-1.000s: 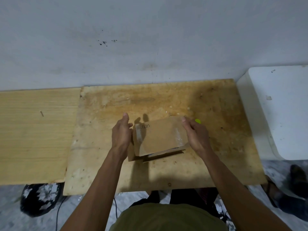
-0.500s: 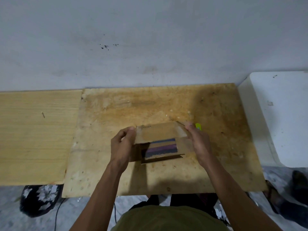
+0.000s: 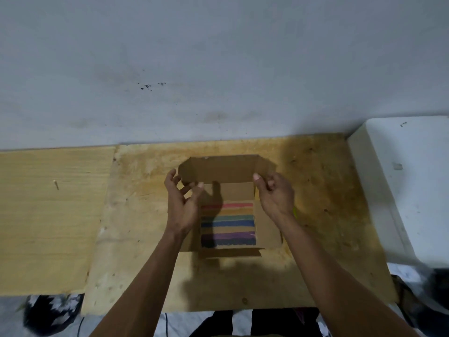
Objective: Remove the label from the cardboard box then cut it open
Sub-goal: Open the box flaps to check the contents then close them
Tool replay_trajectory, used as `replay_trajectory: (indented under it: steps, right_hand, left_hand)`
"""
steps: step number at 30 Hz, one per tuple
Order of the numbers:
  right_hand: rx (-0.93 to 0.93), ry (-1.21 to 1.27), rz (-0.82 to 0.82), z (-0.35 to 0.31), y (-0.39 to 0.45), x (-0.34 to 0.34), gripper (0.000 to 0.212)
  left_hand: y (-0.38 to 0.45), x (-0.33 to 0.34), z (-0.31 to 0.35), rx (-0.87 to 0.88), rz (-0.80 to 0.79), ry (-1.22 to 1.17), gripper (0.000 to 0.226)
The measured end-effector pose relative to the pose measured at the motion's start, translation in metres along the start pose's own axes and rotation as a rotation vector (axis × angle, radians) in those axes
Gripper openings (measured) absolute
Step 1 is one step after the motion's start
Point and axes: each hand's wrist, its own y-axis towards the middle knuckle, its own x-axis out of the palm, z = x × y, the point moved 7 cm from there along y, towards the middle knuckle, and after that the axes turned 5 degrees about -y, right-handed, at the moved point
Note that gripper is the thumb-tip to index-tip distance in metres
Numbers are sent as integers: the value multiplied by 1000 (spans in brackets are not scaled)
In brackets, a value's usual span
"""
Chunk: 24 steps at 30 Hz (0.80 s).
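Cardboard box lies opened mid-desk, its far flap raised. Left hand and right hand take the flap's lower corners, fingers clamped on it. It looks light, thin and bendable, so it is best held near the folds.

One box lies open in the middle of the frame, and six coloured stripes can be counted on its inside. Two hands are in view, a left hand and a right hand. Two wooden boards lie side by side: one pale board at the left, one stained board in the centre. One white slab sits at the right edge. One small peg shows on the pale board, and one yellow-green object peeks out beside the right wrist.
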Motion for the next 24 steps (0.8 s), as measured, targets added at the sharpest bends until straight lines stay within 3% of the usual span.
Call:
replay_trajectory:
  steps: [1,5,8,13,18,24]
  right_hand:
    - [6,24,-28,1,2,5,42]
    - [-42,-7,-174,18,-3,24,98]
    - [-177,-207,-320,25,-13,33,118]
    - [-362,-651,-635,41,-27,54,152]
    - [-436,-915,-640,49,-34,60,164]
    - [-413,-985,-696,52,-38,63,166]
  left_hand:
    - [1,5,-1,8,-41,45,88]
    - [1,16,-21,51,-230,266,114]
    - [0,17,-31,69,-366,415,123]
    - [3,11,-54,86,-546,849,164]
    - [2,18,-73,102,-690,1187,169]
    - [-7,22,-80,27,-682,1309,161]
